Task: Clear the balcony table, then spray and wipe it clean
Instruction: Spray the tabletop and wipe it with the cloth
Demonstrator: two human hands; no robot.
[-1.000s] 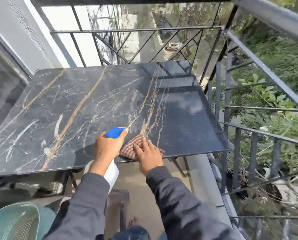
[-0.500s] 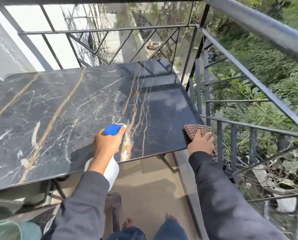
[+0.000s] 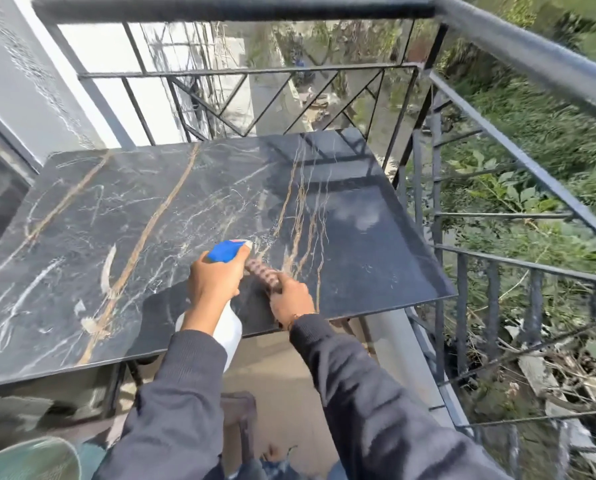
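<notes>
1. The table (image 3: 151, 209) carries no loose items on its dark veined top, so the clearing step looks finished; my judgement is that the work now sits in the spray-and-wipe stage.
2. How much of the top is already wiped cannot be told. Pale smears and flecks show toward the table's left side, so that part probably needs attention, while the right part near the railing (image 3: 518, 157) looks darker and more even (some of that may be reflection).
3. The spray bottle (image 3: 229, 252) hangs over the table's near edge, close to its middle. Its long axis runs roughly upright, tilted forward: the white body drops below the near edge and the blue head sits above the top, nozzle pointing away from the person toward the table's far right.
4. The left hand (image 3: 215, 282) has its fingers curled tight around the bottle's neck; whether a finger presses the trigger cannot be told.
5. The checked cloth (image 3: 263, 273) lies on the table just right of the bottle head, bunched long and narrow, its length running from the near edge toward the nozzle.
6. The right hand (image 3: 291, 301) is on the cloth's near end with fingers closed around it, just inside the table's near edge.
</notes>
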